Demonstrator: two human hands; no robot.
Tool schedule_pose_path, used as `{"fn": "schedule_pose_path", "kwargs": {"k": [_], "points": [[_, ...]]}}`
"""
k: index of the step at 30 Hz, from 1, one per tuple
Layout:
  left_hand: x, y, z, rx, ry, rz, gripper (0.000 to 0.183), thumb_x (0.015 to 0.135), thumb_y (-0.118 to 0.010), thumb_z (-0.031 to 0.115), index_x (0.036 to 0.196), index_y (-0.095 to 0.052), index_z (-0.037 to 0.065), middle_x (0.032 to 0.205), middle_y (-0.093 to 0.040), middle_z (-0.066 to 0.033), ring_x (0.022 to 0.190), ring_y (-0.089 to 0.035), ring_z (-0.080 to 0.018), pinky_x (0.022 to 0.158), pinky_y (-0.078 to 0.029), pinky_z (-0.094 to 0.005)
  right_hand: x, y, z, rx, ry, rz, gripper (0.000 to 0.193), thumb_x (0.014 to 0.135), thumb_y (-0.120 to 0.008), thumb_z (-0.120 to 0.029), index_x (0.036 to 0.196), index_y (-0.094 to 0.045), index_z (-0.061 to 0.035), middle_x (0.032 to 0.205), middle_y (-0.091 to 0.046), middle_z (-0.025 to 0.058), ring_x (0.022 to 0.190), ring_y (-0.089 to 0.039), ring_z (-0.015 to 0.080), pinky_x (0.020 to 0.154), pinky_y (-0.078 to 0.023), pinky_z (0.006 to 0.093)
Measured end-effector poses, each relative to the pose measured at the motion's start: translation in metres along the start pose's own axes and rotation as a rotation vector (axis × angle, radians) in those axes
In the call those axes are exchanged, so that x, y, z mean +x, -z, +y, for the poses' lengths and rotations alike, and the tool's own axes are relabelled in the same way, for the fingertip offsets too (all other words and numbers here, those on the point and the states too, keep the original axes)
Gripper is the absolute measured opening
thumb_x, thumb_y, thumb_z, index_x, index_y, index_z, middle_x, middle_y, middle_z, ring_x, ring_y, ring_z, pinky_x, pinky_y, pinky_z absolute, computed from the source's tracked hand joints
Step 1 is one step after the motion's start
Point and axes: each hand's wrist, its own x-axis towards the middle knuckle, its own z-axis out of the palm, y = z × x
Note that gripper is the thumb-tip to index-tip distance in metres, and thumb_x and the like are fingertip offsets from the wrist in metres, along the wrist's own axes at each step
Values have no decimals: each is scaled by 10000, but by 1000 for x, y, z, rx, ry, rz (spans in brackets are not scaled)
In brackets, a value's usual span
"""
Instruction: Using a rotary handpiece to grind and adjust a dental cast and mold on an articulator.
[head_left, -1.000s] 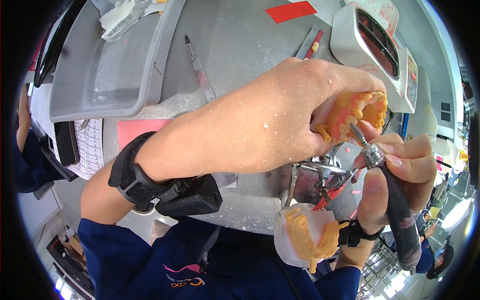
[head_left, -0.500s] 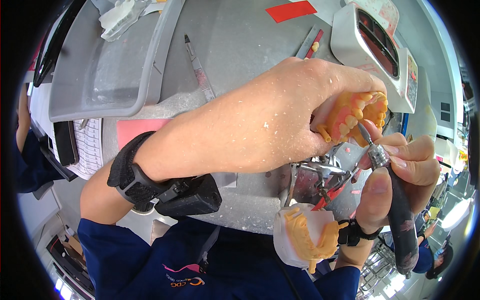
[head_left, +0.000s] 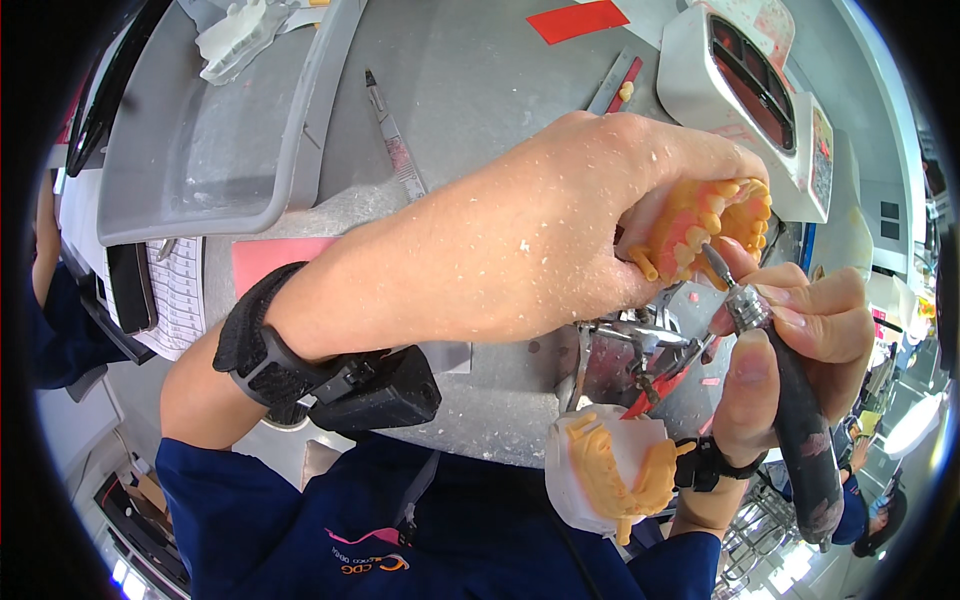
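My left hand (head_left: 610, 215) is closed around an orange-yellow dental model (head_left: 690, 225) with teeth and pink gum material, held over the bench's right side. White flecks dot the back of the hand. In my right hand (head_left: 790, 350) is a dark rotary handpiece (head_left: 805, 450), gripped near its metal collar. Its pointed bur (head_left: 716, 262) reaches the model's teeth; whether the tip touches I cannot tell. Below, a second orange-and-white dental model (head_left: 600, 480) sits near the bench's front edge. A metal articulator (head_left: 640, 335) lies partly hidden behind my hands.
A grey tray (head_left: 300, 130) with a white cast (head_left: 240, 40) stands at the far left. A pen-shaped tool (head_left: 393, 135) lies mid-bench. Toward the far right is a white device (head_left: 735, 110); a red sheet (head_left: 578, 20) and pink sheet (head_left: 275, 262) lie flat. Another person (head_left: 865, 510) is at right.
The handpiece and my right hand have shifted slightly up and left, bringing the bur further over the teeth. The held model has moved slightly left with my left hand.
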Motion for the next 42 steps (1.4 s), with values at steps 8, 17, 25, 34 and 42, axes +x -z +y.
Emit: {"fn": "schedule_pose_path", "kwargs": {"k": [8, 17, 25, 34, 42], "points": [[1, 3, 10, 112, 128, -69, 423, 790, -654, 29, 1204, -567, 33, 790, -590, -96, 728, -578, -185, 656, -490, -317, -8, 24, -16, 84, -172, 138, 322, 832, -714, -234, 892, -469, -34, 814, -414, 55, 623, -506, 158, 746, -535, 354], [4, 14, 9, -26, 176, -240, 592, 904, -652, 123, 1446, -416, 131, 1246, -566, -46, 1039, -588, -116, 819, -525, -255, -133, 200, -44, -760, -870, 332, 198, 837, -680, -155, 896, -582, 7, 716, -484, -17, 630, -406, 59, 556, -295, 229], [2, 11, 28, 23, 292, -212, 712, 882, -688, 127, 1489, -316, 97, 1307, -526, -97, 1118, -564, -158, 893, -511, -282, -153, 201, -12, -1238, -521, 349, 282, 840, -710, -175, 1050, -640, 1, 876, -588, 76, 613, -478, 138, 580, -410, 307], [0, 11, 32, 129, 304, -175, 817, 775, -796, 165, 1446, -361, 2, 1298, -547, -106, 1138, -572, -180, 1007, -455, -331, -73, 39, -26, -494, -397, -168, 242, 774, -729, -73, 998, -661, -13, 861, -568, 86, 579, -487, 161, 572, -403, 303], [-8, 1, 51, 141, 475, -170, 907, 705, -844, 159, 1450, -349, 8, 1287, -555, -150, 1149, -576, -195, 960, -464, -313, -87, 65, -26, -665, -519, 254, 323, 793, -749, -123, 1064, -620, -3, 885, -565, 104, 590, -461, 167, 589, -404, 306]]}}
